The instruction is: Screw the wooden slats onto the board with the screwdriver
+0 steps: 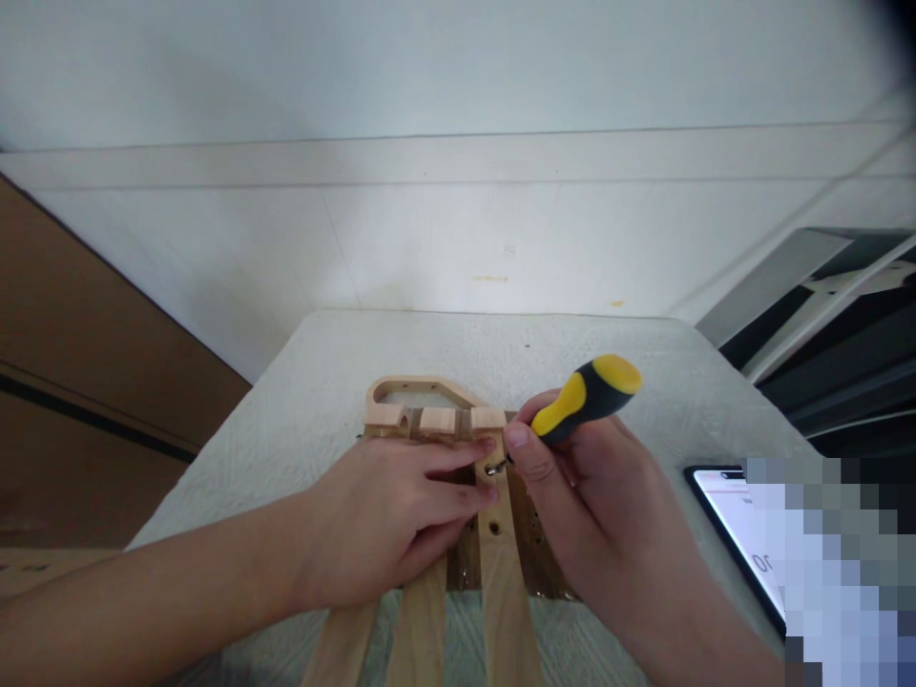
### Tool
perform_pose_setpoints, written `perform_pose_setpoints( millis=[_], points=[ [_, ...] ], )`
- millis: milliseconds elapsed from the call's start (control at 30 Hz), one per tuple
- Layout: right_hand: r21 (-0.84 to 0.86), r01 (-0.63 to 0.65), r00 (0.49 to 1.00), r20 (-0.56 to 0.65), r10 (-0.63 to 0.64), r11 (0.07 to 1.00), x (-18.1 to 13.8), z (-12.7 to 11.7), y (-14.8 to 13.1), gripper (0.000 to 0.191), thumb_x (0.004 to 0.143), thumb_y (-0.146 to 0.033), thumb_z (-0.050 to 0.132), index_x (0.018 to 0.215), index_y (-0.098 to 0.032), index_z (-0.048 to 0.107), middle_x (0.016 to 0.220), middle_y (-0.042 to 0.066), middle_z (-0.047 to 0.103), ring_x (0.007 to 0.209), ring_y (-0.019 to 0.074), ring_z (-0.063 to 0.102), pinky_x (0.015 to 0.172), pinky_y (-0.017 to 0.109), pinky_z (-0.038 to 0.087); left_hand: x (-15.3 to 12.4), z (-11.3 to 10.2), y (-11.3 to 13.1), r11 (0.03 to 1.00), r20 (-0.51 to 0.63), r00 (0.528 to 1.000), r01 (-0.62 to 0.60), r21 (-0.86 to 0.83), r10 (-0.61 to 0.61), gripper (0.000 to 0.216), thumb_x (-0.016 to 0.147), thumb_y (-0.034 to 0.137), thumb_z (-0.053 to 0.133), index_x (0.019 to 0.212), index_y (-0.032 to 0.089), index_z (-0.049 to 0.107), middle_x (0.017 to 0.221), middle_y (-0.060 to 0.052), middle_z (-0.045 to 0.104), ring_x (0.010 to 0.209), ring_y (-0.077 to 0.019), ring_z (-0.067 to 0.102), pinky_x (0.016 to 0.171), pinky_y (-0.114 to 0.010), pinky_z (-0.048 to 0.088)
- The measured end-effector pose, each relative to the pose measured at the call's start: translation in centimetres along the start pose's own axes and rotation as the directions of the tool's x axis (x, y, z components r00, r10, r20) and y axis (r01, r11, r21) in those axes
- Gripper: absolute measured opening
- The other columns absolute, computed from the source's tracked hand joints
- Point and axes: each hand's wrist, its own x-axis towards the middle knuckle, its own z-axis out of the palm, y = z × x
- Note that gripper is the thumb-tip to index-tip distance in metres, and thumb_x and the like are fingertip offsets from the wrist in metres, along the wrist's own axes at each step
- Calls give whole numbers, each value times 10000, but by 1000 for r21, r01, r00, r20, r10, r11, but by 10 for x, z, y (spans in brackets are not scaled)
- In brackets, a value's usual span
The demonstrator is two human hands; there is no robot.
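A pale wooden slatted frame [429, 418] lies on the white table [501, 353], its slats running toward me. My left hand [386, 520] rests flat on the slats, fingers stretched out and pressing near a small metal screw [493, 468]. My right hand [572, 487] is wrapped round a screwdriver with a yellow and black handle [591, 393]. The tool's tip points down-left at the screw, just beside my left fingertips. The middle of the frame is hidden under both hands.
A phone [737, 530] with a lit screen lies on the table at the right, partly blurred out. Brown cardboard [86, 363] leans at the left. A dark metal rack [837, 315] stands at the right. A white wall runs behind.
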Motion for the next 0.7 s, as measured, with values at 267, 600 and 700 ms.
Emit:
perform_pose_setpoints(
  millis=[267, 600, 700],
  points=[
    [-2, 7, 1000, 16, -7, 1000, -1, 4, 3, 222, 933, -354, 471, 842, -183, 579, 801, 48, 604, 732, 163, 586, 646, 283, 481, 3, -2, 1, 1000, 35, 999, 0, -24, 1, 286, 951, 171, 406, 1078, 179, 662, 1304, -78, 594, 1118, -183, 615, 913, -293, 533],
    [9, 31, 999, 7, -31, 999, 0, 4, 4, 195, 935, -334, 460, 860, -192, 571, 795, 39, 604, 704, 150, 593, 625, 273, 491, 3, -1, 0, 1000, 25, 1000, -8, -13, 8, 264, 946, 190, 429, 1080, 218, 655, 1200, -41, 656, 1046, -166, 639, 913, -287, 517],
    [-18, 77, 997, -1, -77, 997, -2, 7, 3, 200, 940, -323, 451, 861, -186, 575, 820, 51, 618, 742, 158, 608, 658, 284, 502, 3, -1, 0, 1000, 42, 999, -3, -16, 3, 259, 950, 188, 420, 1059, 215, 654, 1172, -36, 664, 1018, -162, 641, 879, -271, 514]
  ],
)
